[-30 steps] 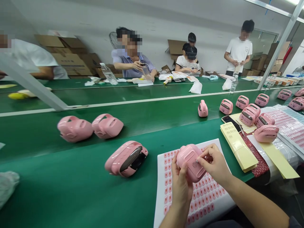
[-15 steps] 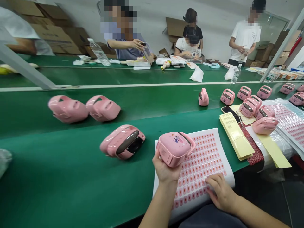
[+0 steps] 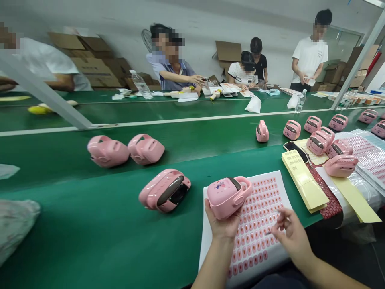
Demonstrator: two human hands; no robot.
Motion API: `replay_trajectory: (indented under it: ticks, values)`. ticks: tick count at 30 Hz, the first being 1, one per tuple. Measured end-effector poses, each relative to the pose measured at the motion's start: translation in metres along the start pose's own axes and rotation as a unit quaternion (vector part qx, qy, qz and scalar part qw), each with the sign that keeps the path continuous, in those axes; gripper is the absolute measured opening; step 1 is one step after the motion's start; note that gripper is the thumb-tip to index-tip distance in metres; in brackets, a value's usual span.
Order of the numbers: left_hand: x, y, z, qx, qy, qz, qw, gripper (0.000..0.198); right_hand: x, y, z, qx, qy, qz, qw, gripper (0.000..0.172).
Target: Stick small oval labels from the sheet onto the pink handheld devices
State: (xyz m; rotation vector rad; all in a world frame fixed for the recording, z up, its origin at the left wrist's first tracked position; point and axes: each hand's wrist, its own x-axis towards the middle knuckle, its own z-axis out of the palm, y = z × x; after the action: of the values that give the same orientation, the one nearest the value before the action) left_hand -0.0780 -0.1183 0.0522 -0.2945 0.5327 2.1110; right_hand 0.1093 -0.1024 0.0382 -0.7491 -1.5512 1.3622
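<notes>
1. Right hand [image 3: 290, 235]: over the near right part of the sticker sheet [image 3: 258, 253], thumb and forefinger pinched; whether a sticker is between them is too small to tell.
2. Left hand [image 3: 222, 224]: at the sheet's left edge, gripping the pink device [image 3: 228, 196] from below, printed face up. Judgement: hold the device level and steady, and bring any sticker down square.
3. Second pink device [image 3: 165, 190]: on the green belt, just left of the sheet.
4. Yellow pad [image 3: 303, 182]: right of the sheet.
5. Pair of pink devices [image 3: 126, 149]: beyond the sheet, left.
6. Co-workers [image 3: 174, 70]: far beyond the sheet.

White wall [image 3: 120, 20], stacked cardboard boxes [image 3: 90, 60], green conveyor [image 3: 75, 233].
</notes>
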Motion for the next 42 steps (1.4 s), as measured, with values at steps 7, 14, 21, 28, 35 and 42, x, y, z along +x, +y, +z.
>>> replay_trajectory:
  ticks: [7, 14, 21, 28, 35, 42]
  values:
    - [-0.03, -0.018, 0.013, 0.002, -0.022, -0.055, 0.998, 0.038, 0.063, -0.056, 0.043, 0.178, 0.024, 0.104, 0.978, 0.046]
    - [-0.041, -0.021, 0.022, -0.019, -0.003, -0.056, 0.998, 0.038, 0.065, -0.058, 0.052, 0.136, 0.017, 0.116, 0.984, 0.048]
    - [-0.043, -0.023, 0.023, -0.015, 0.003, -0.067, 0.998, 0.038, 0.063, -0.057, 0.052, 0.089, 0.003, 0.093, 0.992, 0.043]
    - [-0.044, -0.022, 0.018, -0.002, -0.01, -0.068, 0.998, 0.038, 0.07, -0.068, 0.045, 0.039, -0.023, 0.085, 0.995, 0.042]
    - [-0.054, -0.02, 0.039, -0.008, 0.048, -0.069, 0.996, 0.048, 0.071, -0.073, 0.044, -0.033, -0.026, 0.065, 0.997, 0.044]
    - [-0.045, -0.02, 0.013, -0.042, -0.023, -0.108, 0.993, 0.054, 0.07, -0.059, 0.045, -0.173, 0.004, -0.133, 0.976, 0.037]
